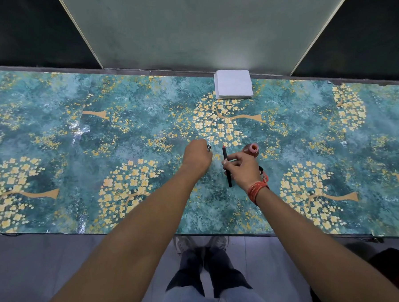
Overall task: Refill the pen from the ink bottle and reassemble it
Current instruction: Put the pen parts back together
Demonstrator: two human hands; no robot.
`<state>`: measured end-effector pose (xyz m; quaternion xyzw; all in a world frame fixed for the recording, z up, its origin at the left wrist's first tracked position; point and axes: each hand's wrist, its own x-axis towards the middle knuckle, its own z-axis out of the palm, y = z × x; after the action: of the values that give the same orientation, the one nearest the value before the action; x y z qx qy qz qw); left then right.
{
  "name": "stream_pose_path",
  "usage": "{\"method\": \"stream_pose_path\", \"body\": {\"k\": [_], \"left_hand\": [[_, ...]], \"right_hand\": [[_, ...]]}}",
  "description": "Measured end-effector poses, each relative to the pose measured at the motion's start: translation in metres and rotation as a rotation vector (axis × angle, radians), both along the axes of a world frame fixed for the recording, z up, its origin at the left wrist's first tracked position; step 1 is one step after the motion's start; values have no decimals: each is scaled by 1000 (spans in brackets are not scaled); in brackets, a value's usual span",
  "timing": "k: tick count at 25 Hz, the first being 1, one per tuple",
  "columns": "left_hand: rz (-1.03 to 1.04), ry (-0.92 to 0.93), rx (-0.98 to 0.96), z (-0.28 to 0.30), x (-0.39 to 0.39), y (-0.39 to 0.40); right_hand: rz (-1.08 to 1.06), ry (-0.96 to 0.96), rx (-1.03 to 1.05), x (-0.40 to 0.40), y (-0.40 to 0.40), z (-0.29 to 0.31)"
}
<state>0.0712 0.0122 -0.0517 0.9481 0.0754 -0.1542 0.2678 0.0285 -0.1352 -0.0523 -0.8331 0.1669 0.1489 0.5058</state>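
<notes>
My right hand pinches a slim dark pen near its middle; the pen points away from me with a reddish tip at its far end. Just beyond that hand stands the open ink bottle, its round pinkish mouth facing up. My left hand is closed around a small dark and silver pen part, only the end of which shows past the fingers. Both hands hover close over the patterned table, about a hand's width apart.
A stack of white tissues lies at the table's far edge, beyond the bottle. A small dark object peeks out behind my right wrist. The table's near edge runs above my feet. A grey panel rises behind the table.
</notes>
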Motion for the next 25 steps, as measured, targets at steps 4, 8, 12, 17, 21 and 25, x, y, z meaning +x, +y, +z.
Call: {"method": "stream_pose_path", "body": {"k": [4,8,12,17,21,25], "left_hand": [[680,130,-824,2,1,6],[881,233,-1219,13,-2,10],[864,236,-1256,20,-3,12],[755,228,-1186,19,-5,14],[580,245,-1103,19,-11,7],[554,262,-1098,19,-10,2]], "right_hand": [[60,-33,31,-10,4,10],[106,-67,-3,-14,15,17],[70,-50,-36,-9,19,18],[72,-19,-24,-6,18,23],[34,-5,17,-1,19,24],[-22,8,55,4,16,20]]}}
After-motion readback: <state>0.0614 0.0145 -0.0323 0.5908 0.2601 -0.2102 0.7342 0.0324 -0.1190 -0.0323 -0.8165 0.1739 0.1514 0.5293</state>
